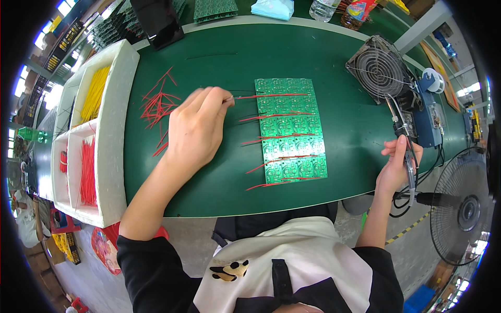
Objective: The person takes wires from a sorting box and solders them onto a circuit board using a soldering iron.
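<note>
A panel of green circuit boards (292, 125) lies on the green table in front of me. Several thin red wires lie across it in rows, their loose ends sticking out past its left edge. My left hand (195, 125) is closed left of the panel's top row, with thumb and finger pinched on the end of the topmost red wire (271, 96). At the right, my right hand (394, 164) grips a soldering iron (401, 125) with cables on it, its tip pointing up beside the fan, apart from the panel. Left of my left hand lies a loose pile of red wires (156, 108).
A white foam box (120, 130) at the left holds yellow wires (96, 94) and red wires (87, 172). A square fan (381, 70), a blue machine (429, 122) and a white spool (433, 81) stand far right. A round fan (464, 206) is near right. Bottles (323, 9) stand behind.
</note>
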A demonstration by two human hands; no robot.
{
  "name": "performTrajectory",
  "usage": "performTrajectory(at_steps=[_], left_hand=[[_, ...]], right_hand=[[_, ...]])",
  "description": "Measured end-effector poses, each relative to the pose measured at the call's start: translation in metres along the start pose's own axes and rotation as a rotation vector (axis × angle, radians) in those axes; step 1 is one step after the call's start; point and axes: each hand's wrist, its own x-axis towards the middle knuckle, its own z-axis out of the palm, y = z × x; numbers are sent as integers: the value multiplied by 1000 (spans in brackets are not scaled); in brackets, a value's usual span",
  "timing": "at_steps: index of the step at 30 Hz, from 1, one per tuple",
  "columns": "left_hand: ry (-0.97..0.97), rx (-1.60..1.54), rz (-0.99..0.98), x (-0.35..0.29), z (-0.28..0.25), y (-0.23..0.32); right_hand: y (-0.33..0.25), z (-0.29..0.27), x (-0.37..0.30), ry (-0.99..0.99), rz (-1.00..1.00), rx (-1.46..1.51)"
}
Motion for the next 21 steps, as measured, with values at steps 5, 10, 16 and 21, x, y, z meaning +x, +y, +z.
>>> performTrajectory(at_steps=[5, 10, 16, 21], left_hand=[[-303, -379, 30, -22, -2, 46], [-334, -412, 183, -33, 13, 56], [-329, -394, 132, -31, 26, 48], [-293, -688, -269, -16, 18, 38]], right_hand=[[-2, 5, -6, -67, -14, -9], [-4, 9, -5, -24, 21, -11], [-5, 7, -6, -31, 20, -31], [-3, 6, -6, -23, 7, -36]])
